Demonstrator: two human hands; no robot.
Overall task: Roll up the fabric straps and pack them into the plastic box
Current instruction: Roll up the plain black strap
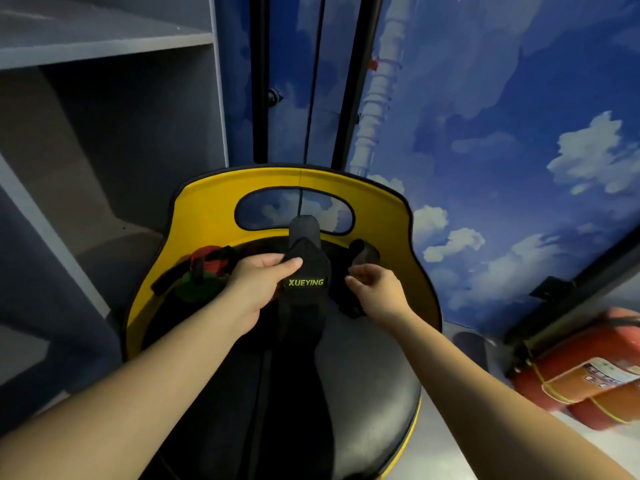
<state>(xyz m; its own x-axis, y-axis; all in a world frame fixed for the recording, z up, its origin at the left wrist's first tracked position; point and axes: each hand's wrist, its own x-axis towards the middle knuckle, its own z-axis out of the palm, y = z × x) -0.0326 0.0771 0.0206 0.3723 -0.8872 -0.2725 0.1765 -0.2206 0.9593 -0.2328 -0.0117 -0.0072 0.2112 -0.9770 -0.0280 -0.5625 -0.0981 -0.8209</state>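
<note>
- Currently mid-frame: my left hand [258, 284] pinches the black strap [304, 299] with the XUEYING label [306, 282] near its upper end, thumb on top, fingers curled behind.
- Strap hangs down the centre of the frame over the black seat [367, 375] of a yellow-backed chair [214, 202].
- My right hand [375, 292], just right of the strap, has fingers curled in toward a second dark strap [362, 252]; can't tell if it's actually pinching it or closed on nothing.
- Red/green/black strap bundle [204, 268] sits left of centre on the seat, touching my left hand's far side.
- Plastic box: not visible anywhere in frame.
- Step, as I read it: picking up a strap, rolling not started. It's unrolled.
- Next move needs: right hand on the free end, keep tension, roll tight so the coil doesn't spring open; then locate the box.
- Fire extinguishers [581, 375] lower right, grey shelving [104, 46] upper left: irrelevant.
</note>
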